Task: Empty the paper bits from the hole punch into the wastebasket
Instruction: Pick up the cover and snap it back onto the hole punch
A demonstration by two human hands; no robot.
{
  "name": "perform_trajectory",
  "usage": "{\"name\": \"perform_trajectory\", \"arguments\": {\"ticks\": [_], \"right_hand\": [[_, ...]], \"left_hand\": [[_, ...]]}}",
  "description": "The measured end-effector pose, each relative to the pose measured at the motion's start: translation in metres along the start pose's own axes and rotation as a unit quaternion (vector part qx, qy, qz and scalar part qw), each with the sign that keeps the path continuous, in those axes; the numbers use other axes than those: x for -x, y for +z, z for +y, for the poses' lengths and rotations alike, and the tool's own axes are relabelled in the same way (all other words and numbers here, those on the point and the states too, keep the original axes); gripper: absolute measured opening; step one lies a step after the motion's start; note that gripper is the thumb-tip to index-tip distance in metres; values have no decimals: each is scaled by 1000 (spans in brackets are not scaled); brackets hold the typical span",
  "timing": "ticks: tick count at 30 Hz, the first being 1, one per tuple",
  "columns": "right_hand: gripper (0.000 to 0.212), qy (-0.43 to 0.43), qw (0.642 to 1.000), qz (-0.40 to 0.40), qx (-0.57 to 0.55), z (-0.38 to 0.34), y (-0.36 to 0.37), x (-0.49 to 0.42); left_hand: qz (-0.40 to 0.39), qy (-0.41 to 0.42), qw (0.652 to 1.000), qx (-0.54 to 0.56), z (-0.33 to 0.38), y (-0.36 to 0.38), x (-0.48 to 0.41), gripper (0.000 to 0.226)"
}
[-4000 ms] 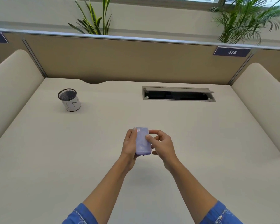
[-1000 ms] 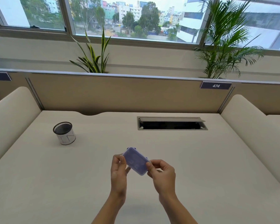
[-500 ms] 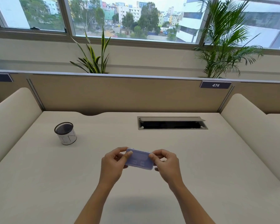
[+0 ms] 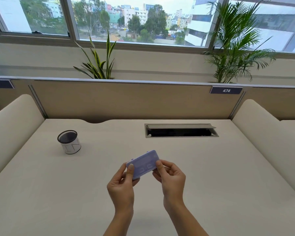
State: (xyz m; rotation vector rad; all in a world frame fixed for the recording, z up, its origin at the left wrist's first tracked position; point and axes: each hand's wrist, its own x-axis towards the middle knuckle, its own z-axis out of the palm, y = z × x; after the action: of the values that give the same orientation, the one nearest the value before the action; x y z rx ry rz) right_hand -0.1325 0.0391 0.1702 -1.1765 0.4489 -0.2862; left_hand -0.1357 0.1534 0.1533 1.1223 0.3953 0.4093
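I hold the hole punch, a flat lilac plastic piece, up above the desk between both hands, tilted so that its far end rises toward two o'clock. Its broad face, with two faint rectangular marks, is turned toward me. My left hand pinches the near end, thumb pressed on the face and the other fingers curled behind it. My right hand grips the long edge at about four o'clock of the punch, thumb tip on the face, the remaining fingers bent underneath. I cannot tell whether any part of it has come loose.

The wastebasket, a small round black mesh cup with a white band, stands on the desk well apart at ten o'clock from my hands. An open cable slot is sunk into the desk at one o'clock. Beyond the far partition, a number plate reading 474 sits at two o'clock.
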Motion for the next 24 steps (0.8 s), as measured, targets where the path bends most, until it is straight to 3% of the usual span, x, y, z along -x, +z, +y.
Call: {"name": "perform_trajectory", "arguments": {"ticks": [4,12,18,21,24], "right_hand": [[3,-9,1000,20,-4,1,-2,0],[12,-9,997,-54,54,-3,-12,-10],[16,-65,976,-129,165,-6,-22,-14],[15,-64,981,-107,151,-5,-24,-15],[13,-48,990,-50,123,0,-25,-16]], "left_hand": [[-13,7,1000,2,0,0,12,10],[-30,-12,999,-10,2,-3,4,21],[-146,-5,984,-99,8,-5,-12,13],[-171,-6,980,-104,11,-3,-13,17],[-182,-22,978,-98,9,-4,-13,37]]}}
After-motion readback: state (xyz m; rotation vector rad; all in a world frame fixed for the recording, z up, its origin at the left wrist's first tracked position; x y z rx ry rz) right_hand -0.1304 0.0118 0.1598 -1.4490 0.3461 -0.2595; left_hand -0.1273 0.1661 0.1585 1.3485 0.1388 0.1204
